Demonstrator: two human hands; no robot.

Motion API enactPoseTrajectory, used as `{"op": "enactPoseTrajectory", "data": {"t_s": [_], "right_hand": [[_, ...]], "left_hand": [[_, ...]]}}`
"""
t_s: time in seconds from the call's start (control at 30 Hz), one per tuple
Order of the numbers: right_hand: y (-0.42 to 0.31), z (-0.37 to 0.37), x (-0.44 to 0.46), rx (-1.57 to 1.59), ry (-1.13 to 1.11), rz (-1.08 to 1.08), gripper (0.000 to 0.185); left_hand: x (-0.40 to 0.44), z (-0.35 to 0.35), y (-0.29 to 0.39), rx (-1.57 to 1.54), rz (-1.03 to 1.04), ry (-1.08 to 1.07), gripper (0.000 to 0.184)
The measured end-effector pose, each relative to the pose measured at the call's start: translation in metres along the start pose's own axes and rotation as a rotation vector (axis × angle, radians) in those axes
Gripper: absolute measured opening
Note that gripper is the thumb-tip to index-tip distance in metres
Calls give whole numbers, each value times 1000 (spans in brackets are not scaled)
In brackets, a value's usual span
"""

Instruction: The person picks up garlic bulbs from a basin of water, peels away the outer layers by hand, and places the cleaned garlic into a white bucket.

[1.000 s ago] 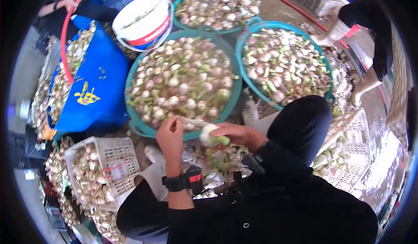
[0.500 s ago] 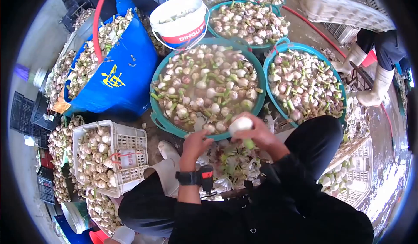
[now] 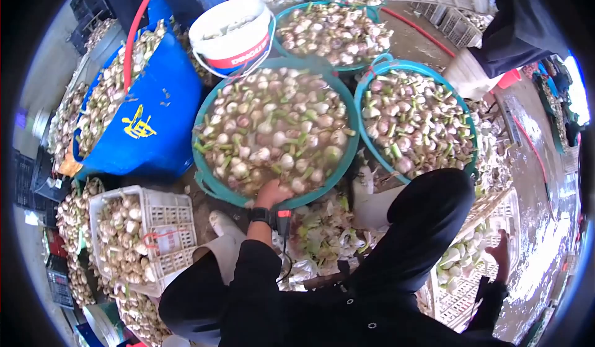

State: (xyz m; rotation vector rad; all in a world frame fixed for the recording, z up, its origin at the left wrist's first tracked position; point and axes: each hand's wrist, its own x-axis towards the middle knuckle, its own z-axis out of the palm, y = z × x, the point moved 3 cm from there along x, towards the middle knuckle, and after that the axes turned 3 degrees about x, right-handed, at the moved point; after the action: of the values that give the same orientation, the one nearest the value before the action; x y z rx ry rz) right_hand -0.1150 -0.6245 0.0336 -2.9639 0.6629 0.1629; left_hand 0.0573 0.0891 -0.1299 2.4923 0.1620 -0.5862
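Observation:
My left hand point(image 3: 274, 193) reaches over the near rim of a green tub point(image 3: 204, 183) full of garlic bulbs point(image 3: 265, 153) in murky water. Its fingers dip among the bulbs, so their grip is hidden. Off to the right, my right hand point(image 3: 499, 253) is above a white crate point(image 3: 458, 300), fingers apart, with no bulb visible in it. Pale cleaned garlic bulbs with green stems point(image 3: 457, 263) lie in that crate.
Garlic peelings point(image 3: 328, 226) lie between my boots. A white bucket point(image 3: 230, 34), a blue tub point(image 3: 158, 108), a second green tub point(image 3: 418, 121) and a white crate of garlic point(image 3: 170, 223) surround the middle tub. Another person's dark-clothed leg point(image 3: 517, 31) is at upper right.
My right hand has moved from the tub's near edge to the right-hand crate, and the white garlic bulb is no longer in it. My left hand has gone into the tub.

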Motion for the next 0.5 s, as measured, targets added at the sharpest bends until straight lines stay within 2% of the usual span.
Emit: {"op": "enactPoseTrajectory", "data": {"t_s": [0.03,0.1,0.13,0.17,0.23,0.3,0.33,0.37,0.4,0.43,0.47,0.5], "right_hand": [[-3,3,0,232,113,-84,72],[-38,-18,16,505,257,-163,59],[-58,-47,2,517,255,-147,59],[-172,-96,1,617,323,-235,43],[-272,-144,-15,869,228,-456,36],[-342,-142,-25,1185,-44,-553,32],[-374,-123,-28,1344,-165,-661,31],[-407,-100,-28,1291,-272,-695,27],[-439,-75,-35,1389,-566,-559,31],[-465,-27,-36,1518,-700,-561,40],[-487,17,-42,1576,-877,-337,44],[-505,47,-50,1646,-1067,-203,45]], "left_hand": [[5,2,10,2,14,5,60],[4,6,17,174,-133,20,50],[-6,-15,38,345,-115,12,39],[-6,-30,42,359,-116,14,39],[-7,-55,37,635,-90,-146,45],[-20,-76,43,534,-147,-22,40],[-26,-79,36,76,-218,-38,39],[-34,-77,28,-388,-276,-49,38],[-47,-80,34,-386,-278,-39,38],[-65,-85,56,-641,-114,57,44],[-76,-85,72,-894,57,150,50],[-80,-75,77,-896,57,151,50]]}}
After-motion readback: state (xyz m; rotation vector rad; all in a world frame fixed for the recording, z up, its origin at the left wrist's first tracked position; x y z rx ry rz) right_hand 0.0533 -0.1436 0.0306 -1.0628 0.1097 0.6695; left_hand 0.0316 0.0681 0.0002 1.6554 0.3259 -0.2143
